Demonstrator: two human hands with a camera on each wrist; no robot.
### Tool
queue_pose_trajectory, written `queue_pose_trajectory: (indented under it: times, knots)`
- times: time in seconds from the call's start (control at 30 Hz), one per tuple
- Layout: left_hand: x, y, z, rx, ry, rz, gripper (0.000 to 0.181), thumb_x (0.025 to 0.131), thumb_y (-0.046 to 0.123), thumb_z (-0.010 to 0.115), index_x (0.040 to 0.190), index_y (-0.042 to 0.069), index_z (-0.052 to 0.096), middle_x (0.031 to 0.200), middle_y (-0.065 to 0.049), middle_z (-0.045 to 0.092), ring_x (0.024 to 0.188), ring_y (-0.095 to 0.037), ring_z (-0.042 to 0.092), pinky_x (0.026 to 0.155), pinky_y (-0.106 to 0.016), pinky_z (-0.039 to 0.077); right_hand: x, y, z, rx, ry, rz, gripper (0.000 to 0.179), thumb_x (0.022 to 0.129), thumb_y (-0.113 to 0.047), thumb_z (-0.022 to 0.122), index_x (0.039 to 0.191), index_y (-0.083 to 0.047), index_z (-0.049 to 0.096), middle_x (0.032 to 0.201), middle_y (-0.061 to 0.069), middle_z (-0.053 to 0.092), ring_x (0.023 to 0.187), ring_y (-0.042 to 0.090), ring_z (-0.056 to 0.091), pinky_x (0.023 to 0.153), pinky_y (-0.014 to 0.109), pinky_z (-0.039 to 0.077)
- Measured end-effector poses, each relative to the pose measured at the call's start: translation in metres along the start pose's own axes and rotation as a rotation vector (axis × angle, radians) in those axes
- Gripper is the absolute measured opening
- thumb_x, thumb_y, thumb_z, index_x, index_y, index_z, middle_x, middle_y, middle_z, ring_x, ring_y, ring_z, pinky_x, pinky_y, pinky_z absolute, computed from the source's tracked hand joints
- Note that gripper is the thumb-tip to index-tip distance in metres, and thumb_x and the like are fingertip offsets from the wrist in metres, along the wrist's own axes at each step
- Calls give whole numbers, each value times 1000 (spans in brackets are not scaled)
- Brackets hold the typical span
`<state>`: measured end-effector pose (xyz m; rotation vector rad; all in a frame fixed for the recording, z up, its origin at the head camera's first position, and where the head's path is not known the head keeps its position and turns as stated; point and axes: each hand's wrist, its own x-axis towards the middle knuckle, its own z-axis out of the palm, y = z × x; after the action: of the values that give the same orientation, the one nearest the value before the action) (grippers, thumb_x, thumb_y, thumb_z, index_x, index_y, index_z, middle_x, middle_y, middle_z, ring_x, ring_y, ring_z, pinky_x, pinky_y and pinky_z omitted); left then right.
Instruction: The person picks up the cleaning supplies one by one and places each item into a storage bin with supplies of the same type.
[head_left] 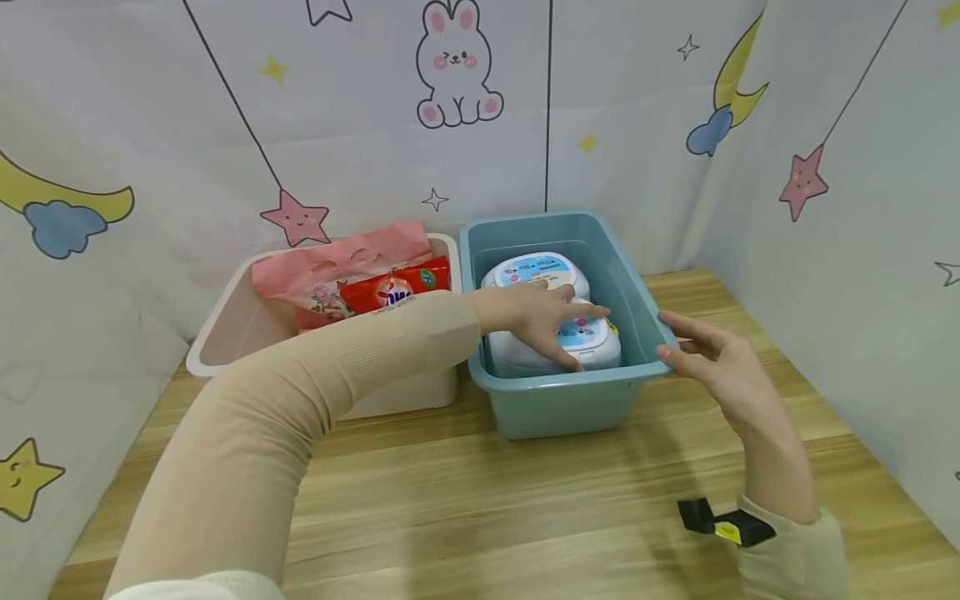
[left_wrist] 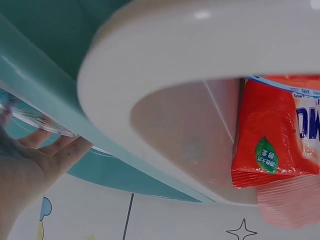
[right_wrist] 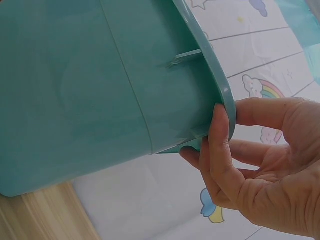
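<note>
My left hand [head_left: 536, 317] lies with spread fingers over two white lidded tubs inside a blue-green plastic bin [head_left: 551, 412]. Blue printed labels cover the lids of the back tub [head_left: 532, 265] and the front tub [head_left: 521, 360], the latter partly hidden under the hand. At the bin's right front corner, my right hand [head_left: 716, 362] pinches the rim between thumb and fingers. The right wrist view shows those fingers [right_wrist: 220, 155] curled about the bin's rim [right_wrist: 227, 100]. In the left wrist view, the left fingers [left_wrist: 62, 147] reach past the bin's edge, partly hidden.
A pale pinkish bin [head_left: 213, 343] stands against the left side of the blue-green one. It holds a red packet [head_left: 397, 282] and a pink flowered bag [head_left: 330, 271]. Both bins rest on a wood-grain table [head_left: 420, 500], with a printed curtain [head_left: 622, 183] behind.
</note>
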<state>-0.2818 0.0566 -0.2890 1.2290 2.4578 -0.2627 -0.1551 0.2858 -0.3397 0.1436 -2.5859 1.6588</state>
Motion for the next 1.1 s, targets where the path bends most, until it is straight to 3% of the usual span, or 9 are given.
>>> queue_pose_trajectory:
  times: [0.53,0.87,1.1]
  knots:
    - [1,-2,3,-7,-3,24,84,84,67,53,152,45,9,159,-7,19,144,-42,24,113,-59,27,0,0,0,-4,-2,7,58,95,-24,60,145,-3,40,113,-13,55,81,3,63,80,12,49]
    - [1,-5,4,-14,12,39,84,83,67,55,151,46,9,155,-4,24,140,-37,30,112,-56,30,1,0,0,-20,-2,14,58,95,-26,60,145,-5,40,115,-8,55,82,3,64,80,12,48]
    - [1,-5,6,-28,15,55,83,83,66,57,151,46,12,159,-6,19,144,-41,24,114,-58,26,0,0,0,-9,-6,13,58,95,-25,60,145,-4,40,116,-9,55,83,2,62,80,12,48]
